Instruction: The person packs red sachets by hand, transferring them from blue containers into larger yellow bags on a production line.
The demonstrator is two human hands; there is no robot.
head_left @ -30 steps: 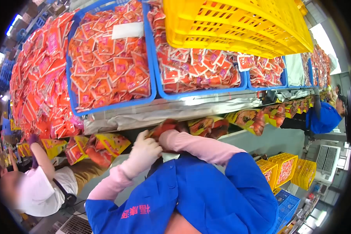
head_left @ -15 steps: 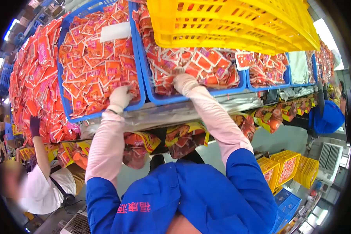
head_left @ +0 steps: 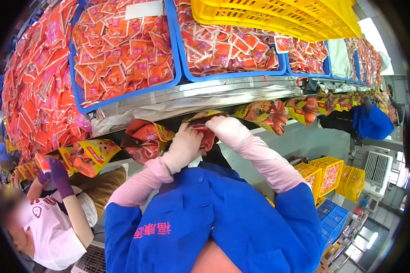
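Note:
A red and yellow plastic food bag [head_left: 208,142] hangs along the edge of the line, directly in front of my body. My left hand [head_left: 183,144], in a pale glove, has its fingers curled at the bag's left side and mouth. At the bag's upper right edge, my right hand [head_left: 225,129] is closed, its fingertips bent over the rim. Both hands partly cover the opening, so any small packet inside them is hidden. Just left of my left hand hangs another filled bag [head_left: 143,139]; to the right is a similar bag [head_left: 264,116].
Blue crates [head_left: 178,68] full of small red packets stand beyond the metal ledge [head_left: 168,96]. A yellow crate [head_left: 278,20] rests above them. A loose heap of red packets [head_left: 41,86] lies at left. A co-worker in white [head_left: 54,218] handles bags there; another wears blue [head_left: 373,122].
Both hands have moved back from the packets in the blue crates to the hanging bag and closer together. My view has tipped downward. The co-worker at left has drawn a hand back from the heap.

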